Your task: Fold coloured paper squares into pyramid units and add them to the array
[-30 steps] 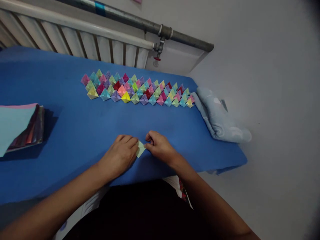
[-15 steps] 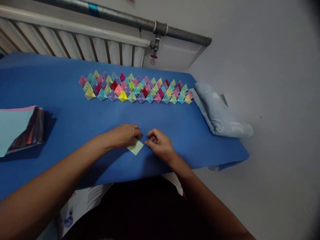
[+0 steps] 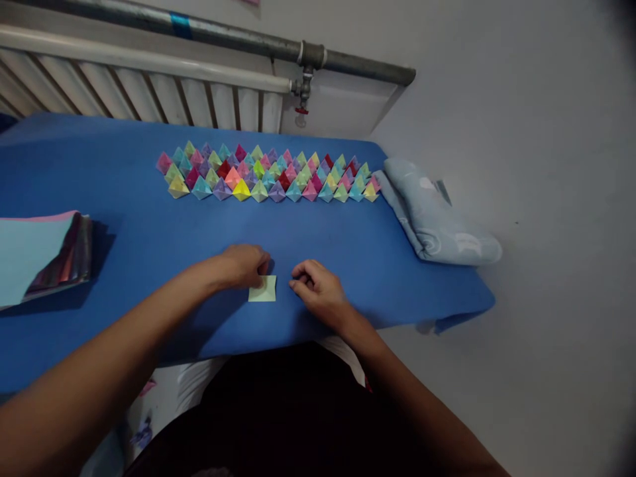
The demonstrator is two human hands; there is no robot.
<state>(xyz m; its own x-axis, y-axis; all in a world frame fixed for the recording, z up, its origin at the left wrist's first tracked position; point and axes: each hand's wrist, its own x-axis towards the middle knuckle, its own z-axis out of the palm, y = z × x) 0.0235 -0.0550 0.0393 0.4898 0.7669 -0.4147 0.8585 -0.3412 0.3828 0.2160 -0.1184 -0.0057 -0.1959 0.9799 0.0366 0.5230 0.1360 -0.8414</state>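
Note:
A small pale green folded paper square point(image 3: 263, 289) lies flat on the blue table point(image 3: 149, 232) near its front edge. My left hand point(image 3: 243, 265) rests with curled fingers pressing on the square's upper left corner. My right hand point(image 3: 315, 290) sits just to the right of the paper with its fingers curled in, a small gap between its fingertips and the square. Several rows of folded paper pyramids point(image 3: 268, 175) in many colours stand at the back of the table.
A stack of coloured paper sheets point(image 3: 42, 255) lies at the table's left edge. A folded light blue cloth point(image 3: 437, 218) rests on the right end. A radiator point(image 3: 149, 99) and a grey pipe with a valve point(image 3: 303, 86) run behind the table.
The paper square has turned from a diamond to lying square and moved a little left. My right hand has let go of it and now sits apart. My left hand stays on it.

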